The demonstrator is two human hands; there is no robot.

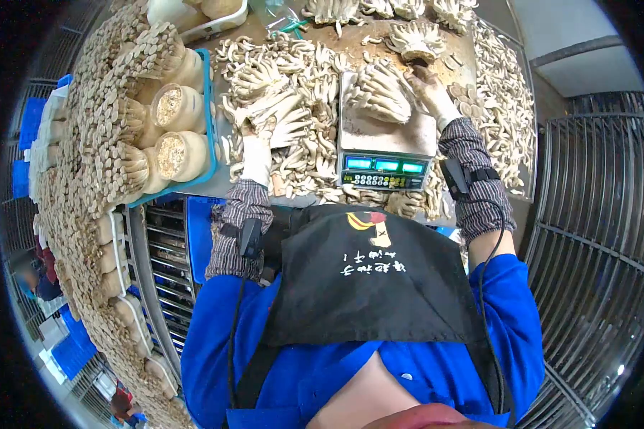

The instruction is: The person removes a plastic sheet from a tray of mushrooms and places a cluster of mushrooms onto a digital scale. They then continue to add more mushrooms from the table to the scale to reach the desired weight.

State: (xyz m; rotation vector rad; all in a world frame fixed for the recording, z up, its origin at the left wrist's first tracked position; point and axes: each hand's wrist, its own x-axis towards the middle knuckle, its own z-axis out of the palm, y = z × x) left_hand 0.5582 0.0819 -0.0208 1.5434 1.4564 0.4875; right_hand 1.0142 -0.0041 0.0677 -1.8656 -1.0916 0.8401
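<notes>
A digital scale (388,136) with lit displays stands on the table in front of me, and a large cluster of pale mushrooms (381,91) lies on its plate. My right hand (431,89), in a whitish glove, is beside that cluster at the plate's right edge; its fingertips look dark and meet the base of another mushroom cluster (416,41) behind the scale. On the left, my gloved left hand (257,139) is closed on the base of a mushroom bunch (272,107), over a pile of loose mushrooms (315,154).
A teal-edged crate (209,121) with mushroom bottles (182,156) stands at the left, beside a long mass of mushrooms (86,143). More mushrooms (504,107) fill the right side. Metal racks (597,214) stand at the far right. People are at the far left.
</notes>
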